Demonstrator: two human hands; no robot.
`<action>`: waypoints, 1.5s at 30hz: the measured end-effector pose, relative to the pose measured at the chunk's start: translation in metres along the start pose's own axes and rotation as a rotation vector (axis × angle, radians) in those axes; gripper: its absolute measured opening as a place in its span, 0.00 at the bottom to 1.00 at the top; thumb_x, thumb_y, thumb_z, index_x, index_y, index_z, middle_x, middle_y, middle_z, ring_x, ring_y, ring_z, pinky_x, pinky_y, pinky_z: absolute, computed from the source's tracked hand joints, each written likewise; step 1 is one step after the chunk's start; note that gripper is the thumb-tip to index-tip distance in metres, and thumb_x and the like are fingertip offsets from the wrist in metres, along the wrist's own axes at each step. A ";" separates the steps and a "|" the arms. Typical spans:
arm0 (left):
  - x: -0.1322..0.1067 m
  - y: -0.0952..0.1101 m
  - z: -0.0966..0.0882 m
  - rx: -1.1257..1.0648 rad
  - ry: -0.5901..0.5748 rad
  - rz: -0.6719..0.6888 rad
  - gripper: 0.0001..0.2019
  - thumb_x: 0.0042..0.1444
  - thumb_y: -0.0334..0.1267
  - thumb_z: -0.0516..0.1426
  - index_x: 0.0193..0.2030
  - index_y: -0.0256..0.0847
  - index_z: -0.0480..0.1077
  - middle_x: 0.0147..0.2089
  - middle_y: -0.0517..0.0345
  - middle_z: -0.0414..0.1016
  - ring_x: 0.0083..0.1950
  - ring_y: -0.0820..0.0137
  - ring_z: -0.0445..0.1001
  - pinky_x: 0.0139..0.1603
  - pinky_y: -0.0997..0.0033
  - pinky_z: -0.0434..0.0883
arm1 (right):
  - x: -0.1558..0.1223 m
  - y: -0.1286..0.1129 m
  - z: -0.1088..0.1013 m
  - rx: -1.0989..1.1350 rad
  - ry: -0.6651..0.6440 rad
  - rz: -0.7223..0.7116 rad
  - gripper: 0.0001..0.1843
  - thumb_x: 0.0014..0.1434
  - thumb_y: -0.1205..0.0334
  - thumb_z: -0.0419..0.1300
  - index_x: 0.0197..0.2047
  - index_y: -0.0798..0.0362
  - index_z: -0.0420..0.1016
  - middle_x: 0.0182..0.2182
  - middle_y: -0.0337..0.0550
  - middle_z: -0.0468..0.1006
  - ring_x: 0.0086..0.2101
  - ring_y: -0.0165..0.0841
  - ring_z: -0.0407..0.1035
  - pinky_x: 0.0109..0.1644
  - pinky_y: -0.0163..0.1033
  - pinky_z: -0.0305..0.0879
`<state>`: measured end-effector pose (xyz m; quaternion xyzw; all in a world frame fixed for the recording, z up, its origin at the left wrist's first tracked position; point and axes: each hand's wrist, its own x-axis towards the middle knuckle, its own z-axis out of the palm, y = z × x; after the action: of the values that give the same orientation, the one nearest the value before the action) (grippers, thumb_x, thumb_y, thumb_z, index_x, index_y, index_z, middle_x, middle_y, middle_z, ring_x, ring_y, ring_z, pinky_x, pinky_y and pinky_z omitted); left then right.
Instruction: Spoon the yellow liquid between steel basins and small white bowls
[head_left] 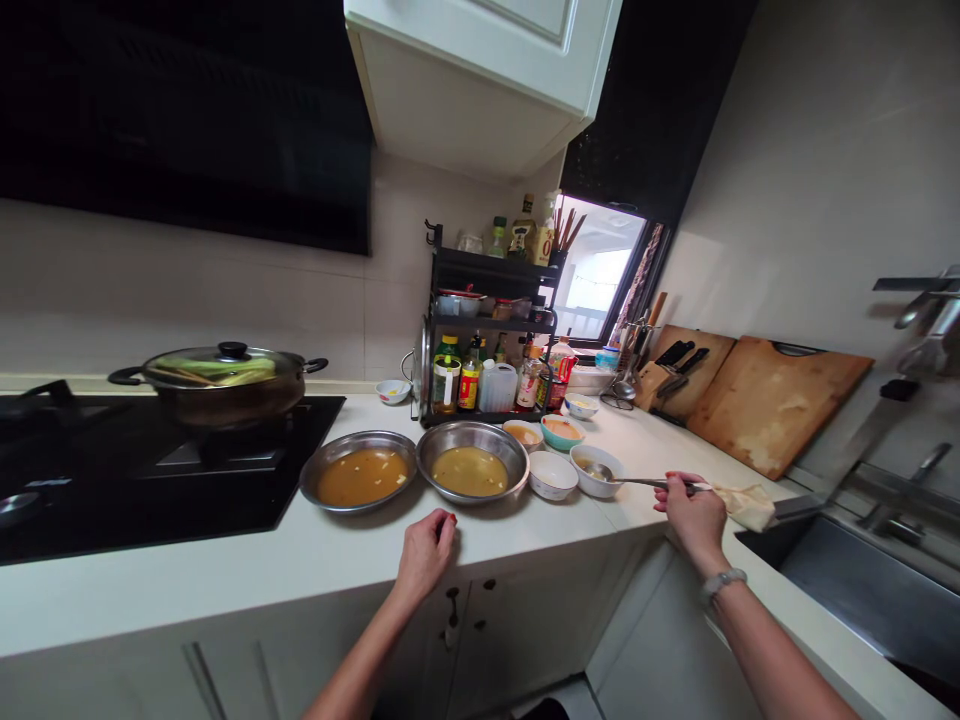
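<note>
My right hand is closed around the handle of a long metal spoon. The spoon's head rests inside a white bowl that holds some yellowish contents. Just left of that stands a second white bowl. My left hand hovers at the counter's front edge, its fingers curled in with nothing visible in them. Behind it are two shallow metal basins: one with yellowish liquid, the other with orange-brown liquid, both with pale bits in them. Small bowls with orange contents sit farther back.
On the left, a glass-lidded pot stands on the black cooktop. A black rack carries bottles and jars. Cutting boards and a knife block lean or stand at right, beyond a cloth and the sink.
</note>
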<state>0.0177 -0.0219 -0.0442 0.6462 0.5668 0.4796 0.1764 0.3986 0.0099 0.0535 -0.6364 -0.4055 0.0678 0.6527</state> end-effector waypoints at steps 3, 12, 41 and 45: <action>0.000 0.000 0.000 0.003 0.010 0.003 0.17 0.58 0.43 0.46 0.23 0.40 0.66 0.19 0.62 0.64 0.23 0.72 0.61 0.28 0.74 0.56 | -0.001 -0.002 -0.001 0.008 0.009 0.018 0.15 0.47 0.55 0.57 0.34 0.58 0.71 0.14 0.38 0.72 0.15 0.35 0.70 0.15 0.34 0.66; 0.000 0.000 0.000 0.019 0.008 0.007 0.17 0.59 0.43 0.46 0.23 0.39 0.67 0.19 0.63 0.63 0.23 0.73 0.61 0.28 0.74 0.56 | 0.000 0.001 -0.002 0.030 0.019 0.011 0.16 0.47 0.55 0.57 0.35 0.59 0.72 0.14 0.38 0.72 0.15 0.34 0.70 0.16 0.34 0.67; 0.000 -0.001 0.001 0.014 0.017 0.015 0.16 0.59 0.42 0.46 0.23 0.40 0.66 0.19 0.64 0.62 0.23 0.73 0.59 0.28 0.74 0.55 | 0.008 -0.028 0.003 0.382 0.100 0.080 0.14 0.40 0.58 0.63 0.30 0.56 0.68 0.19 0.36 0.71 0.16 0.26 0.67 0.13 0.28 0.64; 0.000 0.000 0.000 0.010 0.011 0.006 0.17 0.59 0.43 0.46 0.24 0.40 0.66 0.19 0.63 0.62 0.24 0.73 0.60 0.29 0.74 0.56 | 0.001 -0.044 0.012 0.416 0.053 0.076 0.14 0.40 0.58 0.64 0.29 0.56 0.69 0.17 0.36 0.72 0.16 0.27 0.67 0.13 0.28 0.63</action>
<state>0.0177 -0.0219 -0.0447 0.6463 0.5681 0.4807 0.1685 0.3729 0.0121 0.0908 -0.5044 -0.3410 0.1579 0.7774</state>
